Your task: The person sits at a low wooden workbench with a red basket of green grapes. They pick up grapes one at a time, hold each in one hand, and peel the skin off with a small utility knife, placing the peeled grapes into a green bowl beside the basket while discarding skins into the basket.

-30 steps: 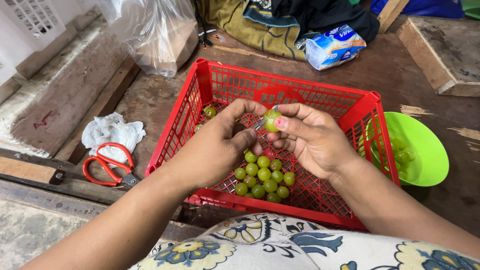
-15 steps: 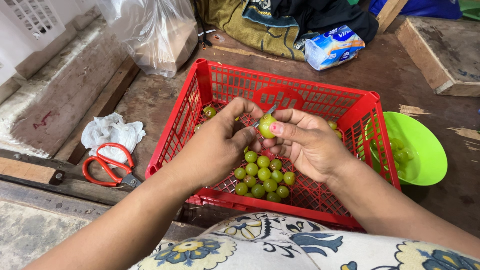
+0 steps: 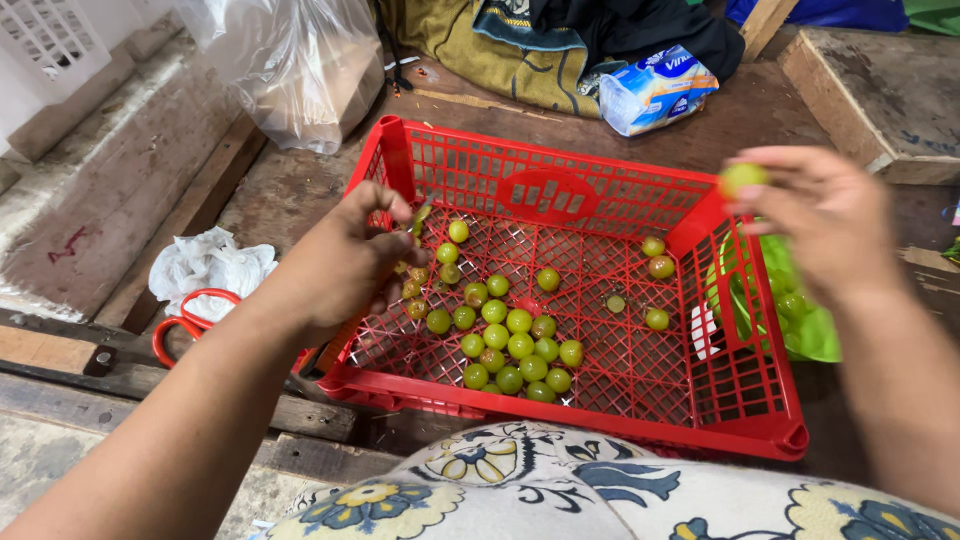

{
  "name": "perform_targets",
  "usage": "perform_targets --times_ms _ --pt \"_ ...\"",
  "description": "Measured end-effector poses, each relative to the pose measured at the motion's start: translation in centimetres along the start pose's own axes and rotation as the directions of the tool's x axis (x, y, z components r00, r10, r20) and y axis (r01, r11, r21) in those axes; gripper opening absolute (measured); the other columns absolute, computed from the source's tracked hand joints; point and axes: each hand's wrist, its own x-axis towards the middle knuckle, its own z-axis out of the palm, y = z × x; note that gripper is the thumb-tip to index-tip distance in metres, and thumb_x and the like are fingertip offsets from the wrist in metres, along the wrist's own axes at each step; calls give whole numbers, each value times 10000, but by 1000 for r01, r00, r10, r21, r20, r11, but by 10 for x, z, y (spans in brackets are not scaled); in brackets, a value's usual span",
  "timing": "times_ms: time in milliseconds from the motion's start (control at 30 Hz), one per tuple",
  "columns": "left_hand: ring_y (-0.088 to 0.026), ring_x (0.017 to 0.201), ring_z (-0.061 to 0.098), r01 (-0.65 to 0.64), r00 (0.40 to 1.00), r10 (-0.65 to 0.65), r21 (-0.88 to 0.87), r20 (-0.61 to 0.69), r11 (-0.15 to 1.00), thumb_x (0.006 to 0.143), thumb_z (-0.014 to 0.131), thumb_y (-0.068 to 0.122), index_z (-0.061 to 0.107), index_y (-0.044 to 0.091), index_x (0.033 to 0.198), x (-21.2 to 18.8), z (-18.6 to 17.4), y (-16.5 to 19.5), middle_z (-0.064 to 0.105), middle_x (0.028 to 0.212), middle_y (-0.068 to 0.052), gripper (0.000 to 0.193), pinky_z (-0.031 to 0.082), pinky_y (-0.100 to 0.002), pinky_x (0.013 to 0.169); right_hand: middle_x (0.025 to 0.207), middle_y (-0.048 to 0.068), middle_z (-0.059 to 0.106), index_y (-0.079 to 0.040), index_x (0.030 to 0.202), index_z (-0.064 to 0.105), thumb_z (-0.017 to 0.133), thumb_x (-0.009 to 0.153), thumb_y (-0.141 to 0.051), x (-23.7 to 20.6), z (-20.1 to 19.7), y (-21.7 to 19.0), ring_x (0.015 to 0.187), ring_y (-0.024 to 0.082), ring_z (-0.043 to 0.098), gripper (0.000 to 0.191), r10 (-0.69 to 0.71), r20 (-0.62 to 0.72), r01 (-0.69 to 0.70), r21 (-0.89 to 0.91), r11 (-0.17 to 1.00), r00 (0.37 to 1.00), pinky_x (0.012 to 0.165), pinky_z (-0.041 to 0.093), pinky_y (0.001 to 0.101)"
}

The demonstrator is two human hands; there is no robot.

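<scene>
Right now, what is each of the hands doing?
Left hand: closed on a small thin tool, over the red crate.
Right hand: fingertips pinch one green fruit.

My worn wooden floor carries a red crate, scissors, rag — plastic bag behind

— Where are the hands?
— The left hand pinches a small blade over the red crate. The right hand, blurred, holds one green fruit above the green bowl.
— And the crate?
— Green fruits clustered near its front-left corner.
</scene>
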Motion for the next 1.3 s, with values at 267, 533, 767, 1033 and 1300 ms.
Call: perform_targets --times_ms 267,533,767,1033,1300 --pt "-120 511 511 63 996 -67 -88 -50 994 973 515 66 510 189 1347 4 -13 -33 669 880 -71 395 429 -271 435 763 74 719 -133 1154 793 822 940 -151 -61 -139 116 709 132 669 216 86 -266 -262 -752 604 960 633 517 273" --pt "-132 480 498 86 996 -90 -250 -7 964 964 454 92 433 107 1518 8 -18 -35 695 850 -131 554 422 -266 418 1076 77 713 -149 1221 777 796 1046 -172 -19 -50 49 926 82 663 178 -195 5 142 -706 694 981 864 517 236" --pt "-113 492 507 103 993 -68 -420 96 902 1014 426 161 483 41 1423 9 -29 -39 695 820 -119 429 426 -234 408 992 11 815 -225 1102 800 742 878 -282 40 150 -2 900 136 768 239 150 587 272 -567 777 796 824 590 320" --pt "-109 511 529 48 998 -22 -497 57 866 1015 433 143 482 35 1455 16 -35 -48 689 809 -108 455 439 -227 418 1046 132 749 -287 1340 668 694 808 -102 28 247 25 950 329 720 564 265 792 540 -579 611 549 883 571 462" --pt "-126 509 534 24 1000 -26 -386 0 922 990 411 106 416 83 1528 18 -27 -42 701 821 -113 538 447 -241 423 1067 170 734 -252 1309 679 746 853 -187 23 242 46 1025 354 685 466 212 796 547 -556 626 567 933 543 472"
